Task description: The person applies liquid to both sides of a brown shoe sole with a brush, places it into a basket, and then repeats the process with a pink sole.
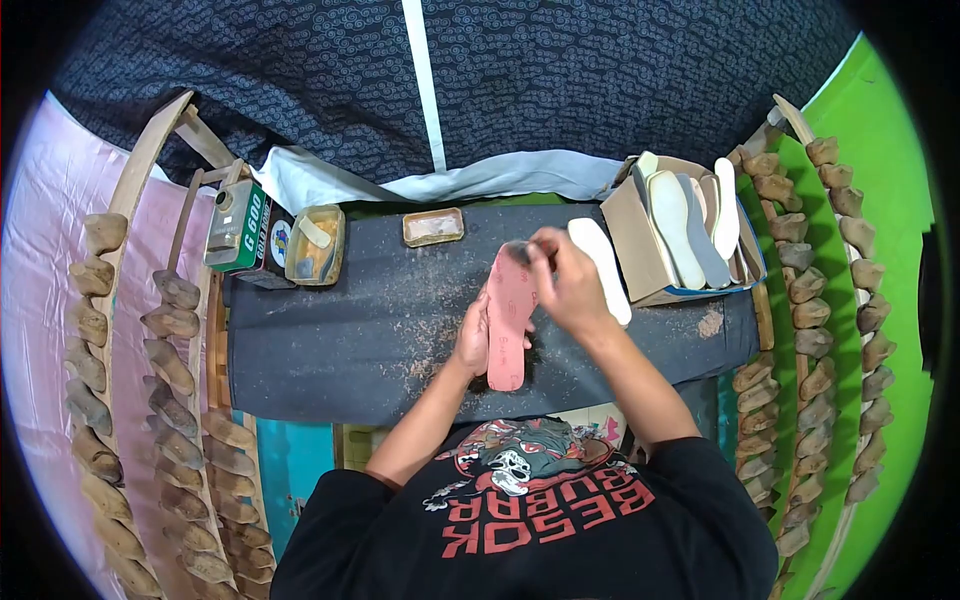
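Observation:
A pink insole (508,325) with dark handwriting on it is held upright in front of the torso, over the front part of the dark table. My left hand (474,335) grips it from beneath and along its left edge, with fingertips showing at the right edge. At the insole's top end, my right hand (568,283) is closed around a small dark object (518,252), which touches the insole's surface; what it is cannot be made out. Just right of my right hand lies a white insole (600,268), partly hidden by that hand.
A cardboard box (635,235) of insoles stands at the back right. At the back left are a G 600 can (240,232) and a tub (316,246); a small tray (434,228) sits mid-back. Racks of wooden shoe lasts (180,323) flank the table (330,350), which bears crumbs.

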Tool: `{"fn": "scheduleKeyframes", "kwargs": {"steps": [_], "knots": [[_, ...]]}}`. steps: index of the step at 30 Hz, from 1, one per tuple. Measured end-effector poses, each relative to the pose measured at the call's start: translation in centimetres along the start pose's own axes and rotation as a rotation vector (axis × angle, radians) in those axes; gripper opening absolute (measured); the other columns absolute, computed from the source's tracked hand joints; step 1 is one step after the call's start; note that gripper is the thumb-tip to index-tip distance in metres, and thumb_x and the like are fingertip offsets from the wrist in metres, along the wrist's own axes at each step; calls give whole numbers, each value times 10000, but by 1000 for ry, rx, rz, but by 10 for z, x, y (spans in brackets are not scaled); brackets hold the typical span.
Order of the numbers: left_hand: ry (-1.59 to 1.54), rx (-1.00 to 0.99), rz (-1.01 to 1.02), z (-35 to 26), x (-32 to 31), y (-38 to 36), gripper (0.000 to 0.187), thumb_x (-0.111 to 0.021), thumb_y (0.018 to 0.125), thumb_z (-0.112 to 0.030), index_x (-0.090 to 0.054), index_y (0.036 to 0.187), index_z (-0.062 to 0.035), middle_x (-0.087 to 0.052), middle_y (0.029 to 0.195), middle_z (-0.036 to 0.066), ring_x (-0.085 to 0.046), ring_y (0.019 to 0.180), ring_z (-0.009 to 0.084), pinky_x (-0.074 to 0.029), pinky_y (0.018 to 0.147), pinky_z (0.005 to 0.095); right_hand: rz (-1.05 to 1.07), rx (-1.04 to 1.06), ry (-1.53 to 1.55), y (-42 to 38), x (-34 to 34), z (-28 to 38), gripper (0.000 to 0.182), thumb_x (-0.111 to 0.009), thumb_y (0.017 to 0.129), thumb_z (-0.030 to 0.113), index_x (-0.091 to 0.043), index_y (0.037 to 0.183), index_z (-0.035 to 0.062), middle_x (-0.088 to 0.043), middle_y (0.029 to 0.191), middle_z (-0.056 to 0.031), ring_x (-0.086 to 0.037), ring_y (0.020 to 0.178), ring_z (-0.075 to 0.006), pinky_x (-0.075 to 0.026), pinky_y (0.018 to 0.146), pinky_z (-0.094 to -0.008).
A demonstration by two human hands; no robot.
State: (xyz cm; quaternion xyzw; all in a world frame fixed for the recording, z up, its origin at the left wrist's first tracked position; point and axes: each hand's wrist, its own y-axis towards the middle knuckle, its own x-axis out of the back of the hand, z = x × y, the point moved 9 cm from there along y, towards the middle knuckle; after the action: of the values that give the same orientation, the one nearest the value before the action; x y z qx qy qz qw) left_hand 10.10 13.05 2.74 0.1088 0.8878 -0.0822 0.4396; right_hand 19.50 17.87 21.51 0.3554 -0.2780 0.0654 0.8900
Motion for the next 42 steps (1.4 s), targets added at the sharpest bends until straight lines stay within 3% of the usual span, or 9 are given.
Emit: {"fn": "scheduleKeyframes", "kwargs": {"steps": [2,16,18,20,22,28,34,36,42], "knots": [[-12,53,-59,6,11,-1,585,-303,1054,-457,-306,1530,-117,-633,1180,143,-692,866,261,-630,664,393,15,6,38,-4,-4,13,155,-649,927,51,-596,1053,-21,-683,837,-180,-692,748,-346,-547,688,-414],[-13,11,-55,-9,-2,3,567,-273,1056,-455,-307,1535,-153,-634,1202,147,-689,900,257,-629,688,398,17,43,91,-21,0,17,138,-633,928,31,-597,1049,-25,-676,898,-189,-692,770,-347,-552,681,-396],[-12,20,-71,-10,1,2,547,-297,1048,-482,-472,1409,-109,-685,1099,141,-711,817,273,-617,687,407,2,44,111,-22,0,15,134,-633,938,43,-595,1049,-22,-674,873,-184,-691,752,-339,-549,676,-396],[-9,37,-65,-6,3,3,572,-290,1048,-494,-502,1378,-78,-688,1081,148,-709,796,274,-613,691,405,-75,-51,80,-13,14,-7,130,-622,956,51,-586,1060,-17,-670,838,-172,-687,719,-317,-542,658,-390],[14,14,-22,-9,-4,6,589,-291,1050,-500,-509,1369,-56,-682,1100,160,-707,821,270,-615,703,408,-176,7,-26,0,33,-15,99,-602,987,52,-616,1048,-26,-662,791,-116,-648,654,-190,-516,612,-308],[-62,2,-51,-6,-7,8,555,-286,1054,-476,-412,1452,-110,-657,1162,148,-697,892,258,-624,702,400,-40,29,81,-24,12,6,94,-620,963,20,-610,1044,-26,-656,800,-111,-655,656,-169,-519,595,-299],[-38,50,-23,-8,-1,5,548,-279,1059,-446,-327,1516,-148,-639,1200,143,-692,902,257,-630,676,407,-129,-18,57,-23,20,-9,111,-619,972,35,-615,1054,-39,-654,793,-111,-645,661,-174,-512,608,-295],[-14,8,-16,-12,-6,6,574,-289,1054,-483,-504,1377,-61,-669,1136,149,-701,885,265,-623,698,408,-188,-23,-1,-9,39,-15,110,-614,980,45,-622,1068,-22,-658,791,-108,-635,663,-184,-508,625,-311],[-67,18,-38,-8,-4,6,552,-294,1054,-476,-467,1414,-95,-656,1182,135,-697,917,264,-626,705,413,-92,99,7,-31,20,11,131,-638,933,11,-623,1060,-16,-673,839,-129,-676,703,-229,-539,636,-323]]}}
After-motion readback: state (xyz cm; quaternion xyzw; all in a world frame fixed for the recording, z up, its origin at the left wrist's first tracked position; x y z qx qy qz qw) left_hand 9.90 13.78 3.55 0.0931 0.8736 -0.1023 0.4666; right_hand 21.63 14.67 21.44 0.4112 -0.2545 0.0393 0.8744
